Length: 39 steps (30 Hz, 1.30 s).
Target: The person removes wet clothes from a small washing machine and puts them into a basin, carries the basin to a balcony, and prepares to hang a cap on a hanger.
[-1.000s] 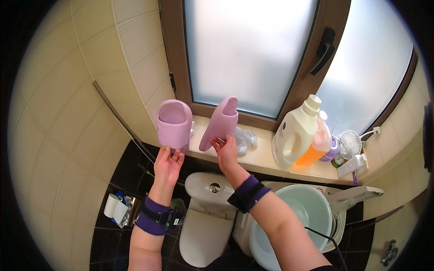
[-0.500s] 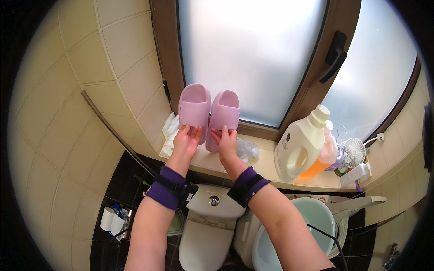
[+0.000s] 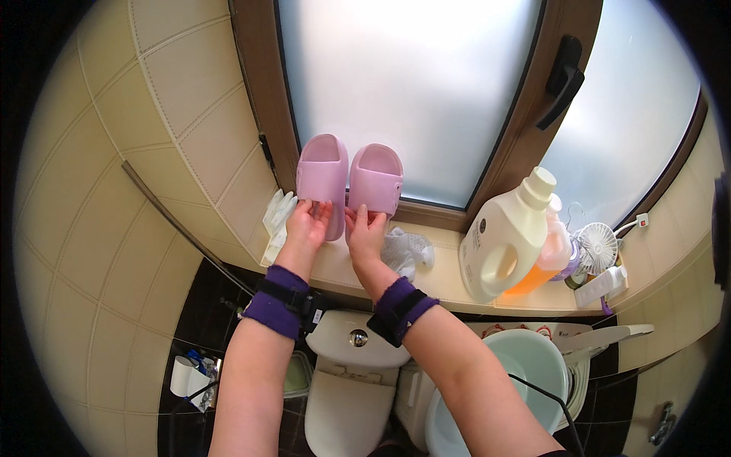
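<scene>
Pink slippers: 2, side by side over the far left part of the windowsill (image 3: 327,266), in front of the frosted window (image 3: 403,84). Left hand (image 3: 306,228): fingers pinched on the left slipper (image 3: 318,183). Right hand (image 3: 365,238): fingers pinched on the right slipper (image 3: 375,189). Can't tell if either slipper rests on the sill.

Right of them, 1 crumpled pale bundle (image 3: 410,253), then 1 cream jug (image 3: 491,232), opaque, contents not visible, and 1 clear bottle (image 3: 544,263) part full of orange liquid. 1 white fan (image 3: 598,249) farther right. Below on the right, 1 pale basin (image 3: 550,381). Jug carries a dark round mark; its print is too small to read.
</scene>
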### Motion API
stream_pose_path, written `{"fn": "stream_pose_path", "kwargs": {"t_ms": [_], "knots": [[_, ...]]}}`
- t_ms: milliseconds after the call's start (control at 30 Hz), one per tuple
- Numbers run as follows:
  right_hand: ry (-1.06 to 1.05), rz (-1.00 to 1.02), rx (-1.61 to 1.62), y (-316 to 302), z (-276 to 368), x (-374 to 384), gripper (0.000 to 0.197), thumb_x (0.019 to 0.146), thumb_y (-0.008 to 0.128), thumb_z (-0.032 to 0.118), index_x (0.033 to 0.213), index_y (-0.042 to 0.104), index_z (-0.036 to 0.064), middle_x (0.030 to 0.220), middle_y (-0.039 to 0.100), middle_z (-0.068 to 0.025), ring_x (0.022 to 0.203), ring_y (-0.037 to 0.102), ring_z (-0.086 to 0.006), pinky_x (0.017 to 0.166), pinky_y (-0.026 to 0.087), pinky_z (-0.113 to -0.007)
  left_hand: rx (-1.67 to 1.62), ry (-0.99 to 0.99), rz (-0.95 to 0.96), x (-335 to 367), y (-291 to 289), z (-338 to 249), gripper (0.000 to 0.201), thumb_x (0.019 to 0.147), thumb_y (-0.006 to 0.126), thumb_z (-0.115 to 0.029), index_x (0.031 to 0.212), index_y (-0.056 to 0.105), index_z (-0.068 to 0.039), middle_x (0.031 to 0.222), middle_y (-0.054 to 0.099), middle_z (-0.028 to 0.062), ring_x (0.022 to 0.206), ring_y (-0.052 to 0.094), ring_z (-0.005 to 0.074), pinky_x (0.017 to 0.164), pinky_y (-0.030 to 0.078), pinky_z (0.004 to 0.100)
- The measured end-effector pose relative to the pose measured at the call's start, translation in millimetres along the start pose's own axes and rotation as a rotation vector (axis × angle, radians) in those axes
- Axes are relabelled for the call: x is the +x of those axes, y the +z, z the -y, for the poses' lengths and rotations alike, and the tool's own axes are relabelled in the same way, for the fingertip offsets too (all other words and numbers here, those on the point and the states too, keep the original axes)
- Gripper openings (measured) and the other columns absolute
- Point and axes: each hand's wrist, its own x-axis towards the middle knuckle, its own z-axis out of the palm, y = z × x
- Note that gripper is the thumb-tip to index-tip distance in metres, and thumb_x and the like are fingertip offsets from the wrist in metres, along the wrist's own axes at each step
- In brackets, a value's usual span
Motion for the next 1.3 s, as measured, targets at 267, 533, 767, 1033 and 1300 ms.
{"fn": "stream_pose_path", "kwargs": {"t_ms": [267, 533, 767, 1033, 1300], "knots": [[0.068, 0.090, -0.097, 3.5, -8.0, 4.6, 0.026, 0.098, 0.055, 0.017, 0.115, 0.047, -0.0013, 0.111, 0.058, -0.0112, 0.094, 0.064, -0.0191, 0.078, 0.055, -0.029, 0.119, 0.006, 0.079, -1.9, -1.0, -3.8, 0.018, 0.098, 0.045, -0.010, 0.110, 0.048, 0.002, 0.104, 0.059, 0.0169, 0.095, 0.060, 0.0314, 0.091, 0.053, 0.0485], [0.356, 0.172, -0.165, -23.6, 30.4, -30.8, 0.038, 0.095, 0.058, 0.013, 0.126, 0.047, -0.0047, 0.112, 0.057, -0.0119, 0.094, 0.064, -0.0196, 0.080, 0.056, -0.030, 0.271, -0.025, 0.078, -62.3, -20.4, 3.4, 0.022, 0.099, 0.047, -0.017, 0.115, 0.049, -0.001, 0.108, 0.063, 0.0163, 0.093, 0.062, 0.0274, 0.088, 0.053, 0.0423], [0.503, 0.442, -0.269, -87.3, 126.6, -117.5, 0.041, 0.095, 0.056, 0.012, 0.132, 0.045, -0.0032, 0.116, 0.055, -0.0113, 0.102, 0.062, -0.0214, 0.085, 0.055, -0.032, 0.771, -0.005, 0.135, -185.1, -72.8, 38.7, 0.016, 0.098, 0.051, -0.015, 0.109, 0.052, -0.005, 0.095, 0.065, 0.0096, 0.073, 0.062, 0.0161, 0.072, 0.054, 0.0317], [0.729, 0.588, -0.367, -209.3, 257.4, -209.1, 0.037, 0.097, 0.056, 0.016, 0.131, 0.051, 0.0032, 0.119, 0.057, -0.0107, 0.102, 0.061, -0.0187, 0.087, 0.053, -0.032, 1.563, -0.093, 0.562, -316.6, -77.5, 71.1, 0.015, 0.095, 0.057, -0.013, 0.104, 0.061, -0.002, 0.091, 0.068, 0.0050, 0.080, 0.061, 0.0110, 0.073, 0.049, 0.0264], [0.569, 0.243, -0.204, -375.5, 380.7, -260.1, 0.036, 0.096, 0.055, 0.014, 0.131, 0.052, 0.0051, 0.115, 0.058, -0.0087, 0.096, 0.061, -0.0168, 0.084, 0.054, -0.032, 1.555, -0.098, 0.740, -419.2, 28.7, 160.3, 0.015, 0.094, 0.057, -0.011, 0.104, 0.063, -0.002, 0.096, 0.068, 0.0040, 0.088, 0.062, 0.0112, 0.081, 0.048, 0.0263]]}}
